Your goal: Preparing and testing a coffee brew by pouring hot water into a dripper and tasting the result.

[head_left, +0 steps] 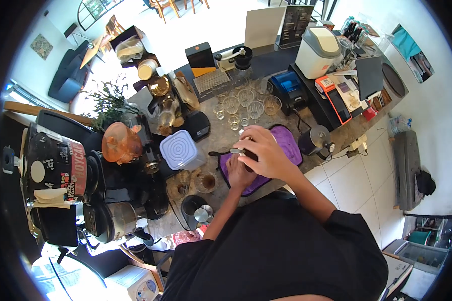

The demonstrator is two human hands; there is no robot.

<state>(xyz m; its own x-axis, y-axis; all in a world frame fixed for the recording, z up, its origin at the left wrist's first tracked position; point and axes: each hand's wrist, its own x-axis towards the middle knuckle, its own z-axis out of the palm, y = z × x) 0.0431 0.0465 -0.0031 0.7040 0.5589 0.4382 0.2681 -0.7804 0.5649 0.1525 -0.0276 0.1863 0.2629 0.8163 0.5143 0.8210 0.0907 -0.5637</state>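
My right hand (pixel 262 149) is closed over the top of a small dark metal tool (pixel 238 149) with a silvery part sticking out to its left. Beneath it, my left hand (pixel 238 173) grips the lower part of the same thing; most of the tool is hidden by my fingers. Both hands hover over a purple cloth (pixel 289 142) spread on the stone counter (pixel 221 131). Several empty glasses (pixel 245 103) stand just beyond my hands.
A white ribbed box (pixel 181 149) and an orange jug (pixel 119 143) sit to the left. A dark grinder (pixel 314 140) stands right of the cloth. A printer (pixel 290 88), a white bin (pixel 317 50) and a small metal pitcher (pixel 196 209) are nearby.
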